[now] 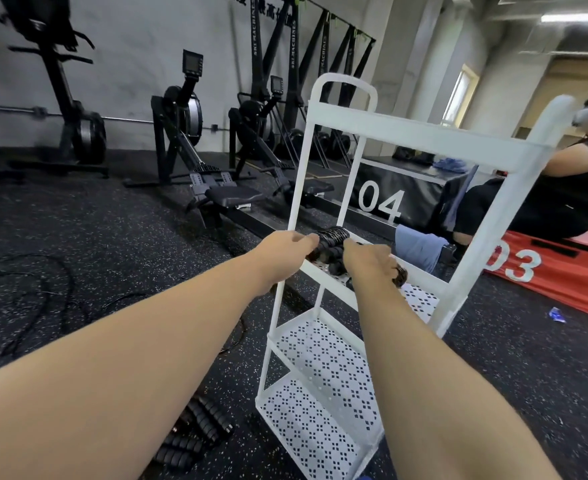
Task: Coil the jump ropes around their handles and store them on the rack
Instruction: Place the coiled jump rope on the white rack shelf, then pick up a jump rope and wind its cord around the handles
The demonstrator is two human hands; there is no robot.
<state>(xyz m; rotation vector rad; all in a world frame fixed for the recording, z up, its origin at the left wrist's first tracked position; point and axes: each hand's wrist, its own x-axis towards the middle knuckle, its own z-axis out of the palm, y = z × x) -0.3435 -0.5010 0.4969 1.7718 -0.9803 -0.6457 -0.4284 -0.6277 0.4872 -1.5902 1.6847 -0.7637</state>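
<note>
Black jump rope coiled around its foam handles (330,242) sits at the middle shelf of the white perforated metal rack (323,362). My left hand (285,249) grips one end, my right hand (368,263) curls around the other. More black-handled ropes (195,434) lie on the speckled floor.

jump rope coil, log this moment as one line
left hand holds coiled jump rope | right hand grips its handles | over rack middle shelf | more ropes on floor
</note>
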